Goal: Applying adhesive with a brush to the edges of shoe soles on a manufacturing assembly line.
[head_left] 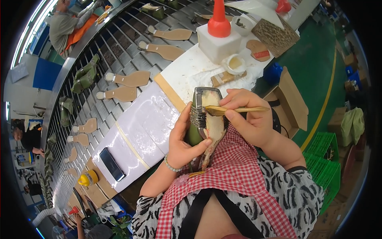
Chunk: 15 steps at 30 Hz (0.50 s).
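Note:
My left hand [181, 144] grips a green shoe [194, 134] from its left side, thumb across its underside. The shoe is turned bottom up, showing a pale underside and a dark, gathered edge around the middle. Pinched in my right hand [252, 121] is a thin wooden-handled brush [254, 109]. Its tip points left and meets the underside, near the gathered edge. Beyond the shoe, a small white cup [234, 65] with yellowish contents rests by a brown block [223, 79] on crumpled white sheeting.
A square white bottle [218, 44] with a red cone top stands on the white table. Pairs of tan soles [129, 78] and green shoes [85, 74] lie on the slatted conveyor. A phone [112, 164] lies left. Right are an open carton [288, 105] and green crates [324, 159].

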Tool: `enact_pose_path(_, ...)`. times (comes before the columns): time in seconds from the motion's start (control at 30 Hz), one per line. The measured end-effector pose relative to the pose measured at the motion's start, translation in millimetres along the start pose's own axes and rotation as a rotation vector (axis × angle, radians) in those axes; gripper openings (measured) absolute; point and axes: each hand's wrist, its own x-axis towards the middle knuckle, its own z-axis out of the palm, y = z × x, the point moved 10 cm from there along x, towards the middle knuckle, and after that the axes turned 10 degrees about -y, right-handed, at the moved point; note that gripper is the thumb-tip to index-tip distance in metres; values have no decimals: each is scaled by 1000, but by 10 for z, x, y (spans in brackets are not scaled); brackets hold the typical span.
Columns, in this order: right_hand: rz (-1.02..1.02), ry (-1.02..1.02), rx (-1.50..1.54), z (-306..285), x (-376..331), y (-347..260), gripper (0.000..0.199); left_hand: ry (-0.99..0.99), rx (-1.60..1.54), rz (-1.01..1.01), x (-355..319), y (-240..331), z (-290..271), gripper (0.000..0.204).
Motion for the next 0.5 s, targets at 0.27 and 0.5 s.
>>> enact_pose_path(0.27, -147, 116, -245, -45, 55, -255, 14, 3, -23, -1, -30, -17, -70, 90)
enact_pose_path(0.5, -198, -237, -216, 362, 153, -281, 17, 74, -59, -3, -49, -122, -281, 93)
